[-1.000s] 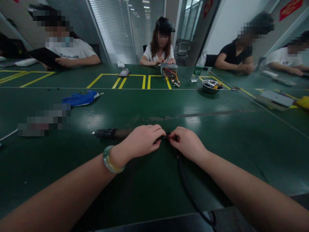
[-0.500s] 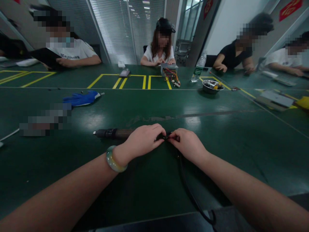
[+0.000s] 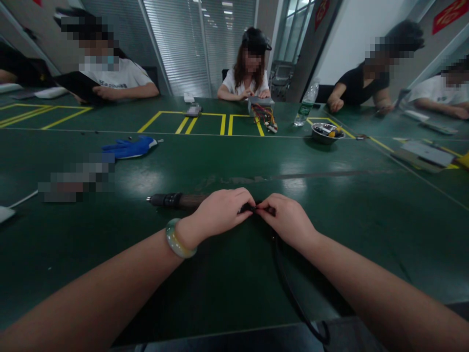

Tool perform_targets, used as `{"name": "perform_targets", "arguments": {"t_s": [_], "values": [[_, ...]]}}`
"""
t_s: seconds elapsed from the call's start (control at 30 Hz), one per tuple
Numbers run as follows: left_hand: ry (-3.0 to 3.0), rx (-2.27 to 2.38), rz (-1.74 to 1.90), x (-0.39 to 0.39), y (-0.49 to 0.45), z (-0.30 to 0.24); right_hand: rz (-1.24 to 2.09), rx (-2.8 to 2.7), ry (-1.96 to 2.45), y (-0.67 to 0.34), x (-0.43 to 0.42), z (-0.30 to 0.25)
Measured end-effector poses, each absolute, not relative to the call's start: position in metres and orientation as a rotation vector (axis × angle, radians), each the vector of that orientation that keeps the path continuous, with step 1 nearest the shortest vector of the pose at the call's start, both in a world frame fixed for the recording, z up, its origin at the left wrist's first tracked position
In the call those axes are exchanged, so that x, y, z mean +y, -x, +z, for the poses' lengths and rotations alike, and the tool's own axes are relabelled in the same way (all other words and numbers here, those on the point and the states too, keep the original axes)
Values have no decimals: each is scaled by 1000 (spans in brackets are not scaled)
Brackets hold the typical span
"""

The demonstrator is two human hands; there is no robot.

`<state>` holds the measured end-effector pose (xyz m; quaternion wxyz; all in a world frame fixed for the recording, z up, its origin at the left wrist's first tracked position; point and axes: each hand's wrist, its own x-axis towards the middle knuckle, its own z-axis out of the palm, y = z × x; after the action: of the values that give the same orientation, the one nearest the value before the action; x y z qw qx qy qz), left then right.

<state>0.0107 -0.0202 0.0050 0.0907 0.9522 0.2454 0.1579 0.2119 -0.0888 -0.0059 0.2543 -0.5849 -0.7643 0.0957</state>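
Note:
An electric screwdriver (image 3: 190,201) with a black nose and a brownish body lies on the green table, its metal tip pointing left. My left hand (image 3: 225,210), with a jade-like bangle (image 3: 179,238) at the wrist, covers its rear part and pinches something black there, apparently its tail end. Fingertip to fingertip with it, my right hand (image 3: 289,217) is closed on the end of a black cable (image 3: 284,274). This cable runs from beneath the right hand down over the table's front edge. Exactly how the parts join between the fingertips is hidden.
A blue glove (image 3: 132,147) lies at the left. Farther back are a metal bowl (image 3: 327,139) of small parts, a plastic bottle (image 3: 306,105) and a power supply (image 3: 261,103) with coloured wires. Several people sit around the table, one (image 3: 249,73) straight across.
The whole view has shifted slightly, so everything appears a little farther right. Both hands keep their pinch at the screwdriver's rear with hardly any change.

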Motion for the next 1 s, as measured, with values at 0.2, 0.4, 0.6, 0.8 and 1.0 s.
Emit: {"name": "perform_targets", "arguments": {"t_s": [0.2, 0.4, 0.6, 0.8, 1.0], "values": [[-2851, 703, 451, -19, -11, 4, 243, -2011, 1689, -210, -87, -5], [-2862, 733, 457, -19, -13, 4, 133, -2039, 1656, -209, -84, -5], [-2870, 782, 477, -23, -14, 7, 128, -2022, 1550, -207, -86, -3], [-2865, 772, 459, -23, -14, 6, 276, -1933, 1583, -206, -86, -3], [-2824, 769, 495, -22, -14, 5, 508, -1952, 1677, -212, -88, 1]]}}
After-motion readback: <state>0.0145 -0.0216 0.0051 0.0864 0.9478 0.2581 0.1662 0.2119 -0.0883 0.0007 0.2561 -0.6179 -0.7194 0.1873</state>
